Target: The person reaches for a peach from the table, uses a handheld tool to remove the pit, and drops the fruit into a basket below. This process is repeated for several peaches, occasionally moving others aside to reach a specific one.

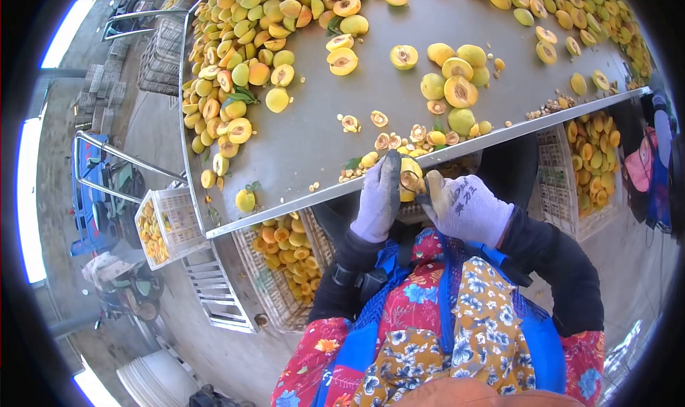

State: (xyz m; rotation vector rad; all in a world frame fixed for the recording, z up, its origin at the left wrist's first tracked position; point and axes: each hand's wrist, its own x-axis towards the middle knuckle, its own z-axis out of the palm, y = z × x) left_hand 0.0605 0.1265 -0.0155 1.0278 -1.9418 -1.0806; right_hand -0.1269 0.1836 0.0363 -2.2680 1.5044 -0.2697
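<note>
My left hand (379, 198), in a pale glove with dark fingertips, grips a yellow apricot (410, 173) at the table's front edge. The apricot's cut face is turned up. My right hand (465, 204), in a similar glove with dark print, is closed against the fruit's right side; whatever lies in its fingers is hidden. Just beyond my hands, removed pits and scraps (419, 133) lie along the edge. Farther up the metal table (342, 114), a small cluster of whole and halved apricots (460, 91) sits right of centre.
A large apricot heap (235, 43) covers the table's left side; another pile (571, 7) lies far right. Crates of apricot halves stand below: one left (285, 264), one right (579, 171), and a white one (178, 221) outside the corner. Another person's sleeve (662, 136) shows at right.
</note>
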